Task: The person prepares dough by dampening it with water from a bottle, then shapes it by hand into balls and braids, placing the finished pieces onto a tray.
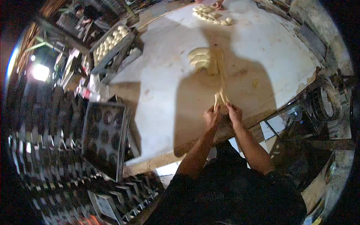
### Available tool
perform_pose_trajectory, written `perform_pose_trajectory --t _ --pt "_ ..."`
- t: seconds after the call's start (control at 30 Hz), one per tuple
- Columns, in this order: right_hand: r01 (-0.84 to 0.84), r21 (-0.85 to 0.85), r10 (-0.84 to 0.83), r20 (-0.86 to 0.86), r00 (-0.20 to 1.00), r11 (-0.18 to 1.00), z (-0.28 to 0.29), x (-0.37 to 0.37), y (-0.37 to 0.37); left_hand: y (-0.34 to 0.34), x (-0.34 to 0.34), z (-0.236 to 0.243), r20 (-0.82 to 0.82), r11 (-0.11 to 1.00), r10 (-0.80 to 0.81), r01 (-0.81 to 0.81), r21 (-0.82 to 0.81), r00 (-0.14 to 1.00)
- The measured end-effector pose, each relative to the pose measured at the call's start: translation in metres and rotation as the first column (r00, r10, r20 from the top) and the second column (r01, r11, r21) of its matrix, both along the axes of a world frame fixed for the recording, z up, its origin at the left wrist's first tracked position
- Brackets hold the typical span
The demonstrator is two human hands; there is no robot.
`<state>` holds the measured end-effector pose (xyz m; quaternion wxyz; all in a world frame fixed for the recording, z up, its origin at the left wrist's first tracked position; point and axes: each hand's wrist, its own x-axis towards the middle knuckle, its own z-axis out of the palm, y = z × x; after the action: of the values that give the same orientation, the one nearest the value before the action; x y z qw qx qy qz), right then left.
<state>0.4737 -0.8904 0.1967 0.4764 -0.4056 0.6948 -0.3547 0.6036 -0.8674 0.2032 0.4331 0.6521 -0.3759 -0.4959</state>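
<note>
My left hand [212, 115] and my right hand [234, 113] are side by side near the front edge of the pale work table [157, 108]. Both are closed on the near end of a long strip of dough [222, 85], which forks between them. From my hands the strip runs away across the table top. Its far end lies beside a group of flattened, curved dough pieces [198, 57]. My shadow darkens the table around the strip, so its far part is hard to make out.
Another person's hand [218, 6] is by several dough balls [210, 15] at the far edge. A wooden tray [115, 50] of dough balls stands at far left. Nearer left, a dark pan with round hollows [105, 131] leans by the table, beside stacked trays [48, 161].
</note>
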Motion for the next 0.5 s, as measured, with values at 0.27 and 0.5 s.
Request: perform_pose_trajectory --t 0.27,0.5 --pt "-0.008 0.036 -0.024 0.814 0.581 0.999 0.047 0.071 0.118 0.128 0.043 0.057 -0.038 0.854 0.283 -0.270 -0.446 0.958" --pt "0.137 -0.489 0.123 0.464 0.877 0.862 0.148 0.100 0.103 0.151 0.118 0.123 -0.334 0.584 0.480 -0.579 -0.569 0.812"
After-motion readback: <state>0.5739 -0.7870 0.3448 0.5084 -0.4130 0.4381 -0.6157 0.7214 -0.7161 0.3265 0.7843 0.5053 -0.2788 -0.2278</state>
